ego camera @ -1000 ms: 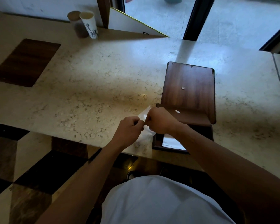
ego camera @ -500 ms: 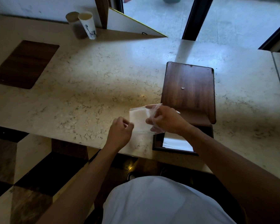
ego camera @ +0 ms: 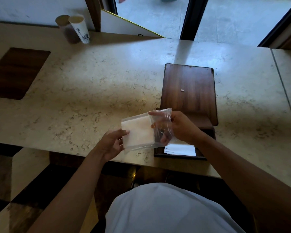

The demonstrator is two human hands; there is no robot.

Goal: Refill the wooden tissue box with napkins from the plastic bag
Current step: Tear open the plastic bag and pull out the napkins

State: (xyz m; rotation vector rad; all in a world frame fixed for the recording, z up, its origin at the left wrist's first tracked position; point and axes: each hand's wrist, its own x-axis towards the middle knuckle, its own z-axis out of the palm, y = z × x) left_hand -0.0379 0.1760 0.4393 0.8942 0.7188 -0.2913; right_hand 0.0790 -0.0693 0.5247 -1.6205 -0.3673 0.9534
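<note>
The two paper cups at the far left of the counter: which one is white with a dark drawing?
The right cup, nearer the window. It is white with a dark ink drawing low on its side; the left cup beside it is plain brown.

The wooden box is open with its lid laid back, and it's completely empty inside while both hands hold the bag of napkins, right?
Not empty: the head view shows white napkins already lying in the wooden box. The rest stands.
</note>
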